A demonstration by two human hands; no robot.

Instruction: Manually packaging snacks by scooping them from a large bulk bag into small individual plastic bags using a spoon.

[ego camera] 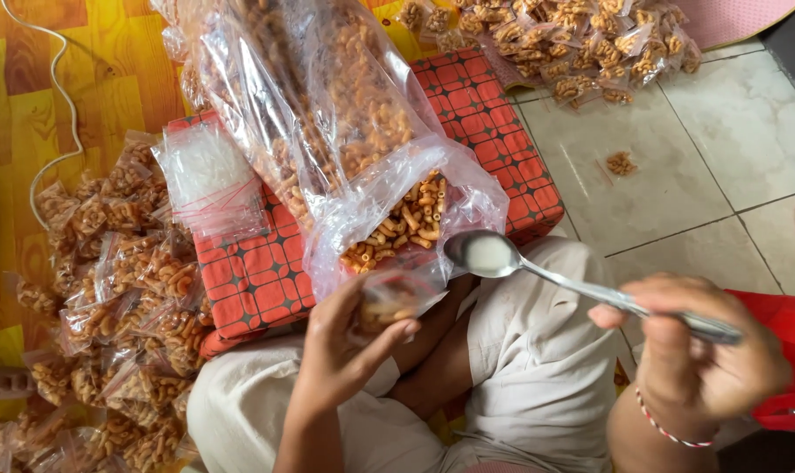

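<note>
We hold a small clear bag (389, 302) in our left hand (345, 350), just below the open mouth of the big plastic sack (327, 114) of orange curled snacks (411, 219). The fingers (327, 307) of this hand are curled narrow around the small bag and keep its mouth up; some snacks seem to be inside already, but the plastic is blurred and we cannot tell how full it is.

Our right hand (704, 350) grips the handle of a metal spoon (489, 254), fingers closed on it, and the bowl of the spoon is empty and hangs just beside the spilled snacks at the sack's mouth.

To do this step well, we judge that the small bag's mouth should stay wide and close under the spoon, so pieces do not drop on our lap. The spoon should go in flat and come out level, not too full. We should hold the bag low at its body, not at the seal strip.

The sack lies on a red patterned cushion (257, 271), with its mouth at the near edge. A stack of empty small bags (209, 180) lies at the cushion's left edge. Filled packets (126, 289) are heaped on the floor to the left, and another heap (581, 35) is at the far right on the tiled floor (721, 149).
</note>
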